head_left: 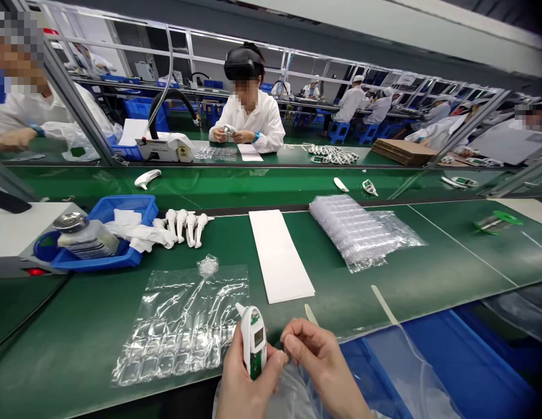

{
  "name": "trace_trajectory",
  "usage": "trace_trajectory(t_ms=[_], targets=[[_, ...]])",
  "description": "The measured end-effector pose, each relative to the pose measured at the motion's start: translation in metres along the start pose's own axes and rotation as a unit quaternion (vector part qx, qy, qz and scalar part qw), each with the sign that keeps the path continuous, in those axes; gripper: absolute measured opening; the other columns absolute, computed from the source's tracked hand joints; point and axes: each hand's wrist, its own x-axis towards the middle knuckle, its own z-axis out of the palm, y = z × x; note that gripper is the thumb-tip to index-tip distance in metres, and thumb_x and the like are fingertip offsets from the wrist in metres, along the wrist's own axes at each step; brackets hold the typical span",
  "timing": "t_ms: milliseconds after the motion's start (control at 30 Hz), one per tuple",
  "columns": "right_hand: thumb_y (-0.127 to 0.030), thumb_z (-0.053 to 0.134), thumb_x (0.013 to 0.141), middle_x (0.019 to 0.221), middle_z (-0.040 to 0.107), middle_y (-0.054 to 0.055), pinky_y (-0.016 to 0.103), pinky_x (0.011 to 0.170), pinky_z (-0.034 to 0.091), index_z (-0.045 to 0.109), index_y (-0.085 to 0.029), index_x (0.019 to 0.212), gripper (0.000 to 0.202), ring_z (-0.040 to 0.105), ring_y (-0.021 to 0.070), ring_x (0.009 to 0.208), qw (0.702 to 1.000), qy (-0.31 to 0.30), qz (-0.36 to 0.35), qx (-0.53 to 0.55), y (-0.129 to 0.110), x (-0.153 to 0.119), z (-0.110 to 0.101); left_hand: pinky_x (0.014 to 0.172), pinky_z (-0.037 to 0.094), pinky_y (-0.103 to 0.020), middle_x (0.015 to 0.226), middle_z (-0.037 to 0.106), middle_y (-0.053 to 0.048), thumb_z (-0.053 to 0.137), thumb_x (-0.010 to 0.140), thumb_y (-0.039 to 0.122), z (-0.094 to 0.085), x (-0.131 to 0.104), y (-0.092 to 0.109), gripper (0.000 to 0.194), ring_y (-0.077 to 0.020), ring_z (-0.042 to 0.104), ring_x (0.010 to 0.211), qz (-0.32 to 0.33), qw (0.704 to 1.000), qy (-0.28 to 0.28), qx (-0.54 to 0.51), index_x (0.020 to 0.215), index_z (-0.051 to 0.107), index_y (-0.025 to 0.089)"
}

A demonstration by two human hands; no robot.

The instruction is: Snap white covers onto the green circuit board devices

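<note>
Near the table's front edge, my left hand [251, 372] is closed around a white ear thermometer [254, 343]. The thermometer tilts upward with its probe tip pointing up and left; a small grey screen and a green circuit board show on its open face. Just to the right, my right hand [314, 355] is held in a pinch, its fingertips beside a small dark piece [279, 346] whose kind I cannot make out. Clear plastic bubble sheeting [183, 331] lies flat left of my hands. Behind them rests a white paper sheet [282, 256].
Several white thermometer housings [190, 226] lie beside a blue tray [122, 259] at left. A stack of clear blister packs [351, 230] and a solder wire spool [498, 222] are on the right. Across a green conveyor [253, 186], a co-worker [251, 110] sits handling a part.
</note>
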Motion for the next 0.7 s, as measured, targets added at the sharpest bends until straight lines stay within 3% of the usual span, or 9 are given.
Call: trace_trajectory(t_ms=[167,367,533,700], targets=[[-0.048,0.061,0.086,0.066,0.049,-0.001,0.021,0.057,0.035,0.057,-0.016,0.072,0.035,0.043,0.0123,0.062,0.999,0.002,-0.009,-0.033,0.013,0.006,0.012,0.046,0.038,-0.023,0.060,0.055,0.006,0.071,0.068,0.036,-0.013,0.006,-0.012,0.029,-0.0092,0.043,0.045,0.029,0.998,0.040,0.035,0.085,0.052,0.021],[-0.047,0.055,0.090,0.068,0.051,0.000,0.022,0.059,0.039,0.056,-0.017,0.073,0.034,0.047,0.0137,0.064,0.997,-0.021,-0.024,-0.073,0.010,0.014,0.020,0.047,0.041,-0.023,0.063,0.061,0.003,0.067,0.072,0.039,-0.021,0.005,-0.003,0.029,-0.0105,0.047,0.046,0.031,0.998,0.043,0.036,0.088,0.051,0.020],[-0.041,0.050,0.092,0.070,0.056,0.002,0.026,0.062,0.040,0.057,-0.019,0.073,0.030,0.049,0.0166,0.066,0.954,0.043,-0.119,-0.271,0.002,0.057,-0.003,0.047,0.042,-0.023,0.075,0.071,-0.004,0.068,0.073,0.045,-0.030,0.006,0.007,0.042,-0.0107,0.049,0.048,-0.013,0.999,0.039,0.007,0.099,0.048,0.020],[-0.038,0.049,0.088,0.074,0.063,0.005,0.029,0.063,0.041,0.061,-0.018,0.076,0.025,0.054,0.0195,0.067,0.929,0.058,-0.129,-0.341,0.003,0.106,-0.027,0.045,0.040,-0.023,0.075,0.070,-0.006,0.069,0.069,0.055,-0.040,0.004,0.012,0.051,-0.0112,0.048,0.048,-0.054,0.996,0.063,-0.012,0.101,0.051,0.019]])
